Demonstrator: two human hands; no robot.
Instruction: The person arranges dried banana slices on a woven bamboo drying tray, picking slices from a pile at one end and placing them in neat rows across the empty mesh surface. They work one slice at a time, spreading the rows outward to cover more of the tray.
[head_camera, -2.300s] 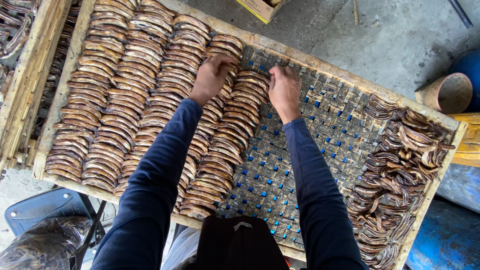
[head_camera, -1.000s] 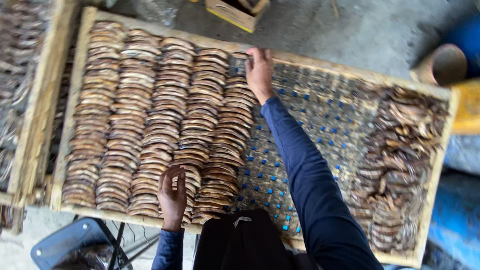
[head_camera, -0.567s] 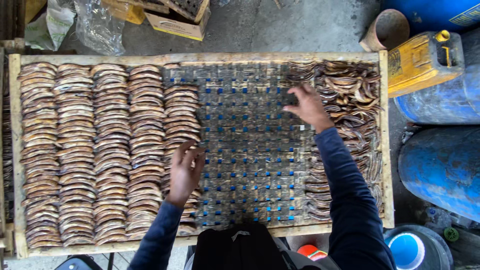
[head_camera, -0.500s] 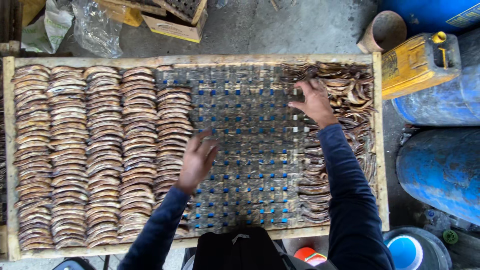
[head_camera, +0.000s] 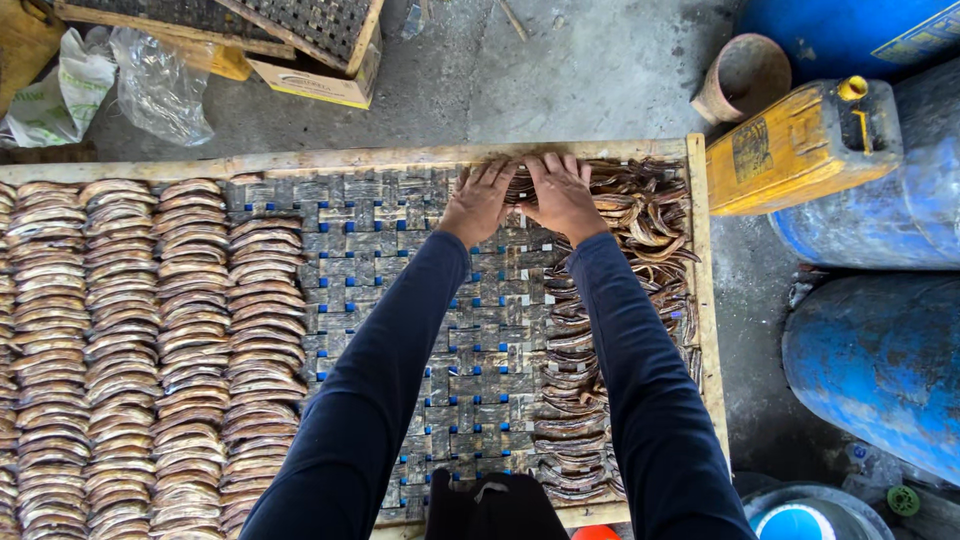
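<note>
Wooden-framed drying rack (head_camera: 400, 158) with a woven mesh bed, seen from above; neat columns of curved brown strips (head_camera: 150, 340) fill its left part, bare mesh lies in the middle, and a loose heap of brown strips (head_camera: 640, 215) runs down its right edge. Both hands rest palm-down at the rack's far edge, side by side. Right hand (head_camera: 562, 192) lies on the heap's top-left margin, fingers spread flat, gripping nothing visible. Left hand (head_camera: 480, 200) sits just left of it on mesh, fingers likewise flat. The heap extends rightward and toward the wearer; the right hand is nearer
</note>
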